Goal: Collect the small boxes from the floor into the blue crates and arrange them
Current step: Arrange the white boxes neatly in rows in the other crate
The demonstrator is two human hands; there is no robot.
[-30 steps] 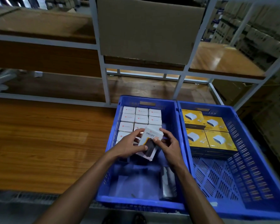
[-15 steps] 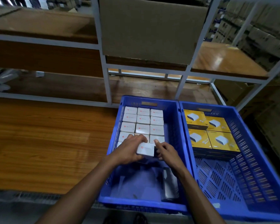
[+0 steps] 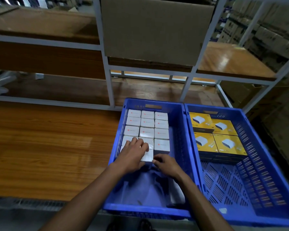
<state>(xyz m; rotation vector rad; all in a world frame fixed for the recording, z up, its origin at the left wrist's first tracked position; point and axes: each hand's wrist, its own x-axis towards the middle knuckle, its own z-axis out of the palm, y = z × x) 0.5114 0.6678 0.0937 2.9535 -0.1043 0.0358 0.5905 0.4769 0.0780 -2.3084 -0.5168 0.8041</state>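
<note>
From my head camera, looking down: my left hand (image 3: 135, 153) lies flat, fingers straight, pressing the top of the white box (image 3: 148, 155) I'm seating at the front of the middle column in the left crate (image 3: 178, 130). My right hand (image 3: 167, 165) sits just beside it, fingertips curled against its near right corner, nudging rather than gripping. The box is down in the crate, touching the rows of white boxes (image 3: 147, 121) behind it.

These look like light, stiff cardboard cartons with a slick wrap, so I'd take one by its two opposite sides with thumb and fingers; squeezing the flat top could dent it. They should slide easily against each other, which helps when squaring the row.

The right crate (image 3: 257, 189) holds yellow boxes (image 3: 213, 132) stacked at its far end, its near floor bare mesh. Some pale packaging (image 3: 177, 195) lies on the floor of the left crate near me.

Compared with a second ago: then I had this box lifted and tilted between both hands above the rows. Half a second ago it was coming down level. Now it's settled, and my left hand has moved from holding its side to pressing on top.
</note>
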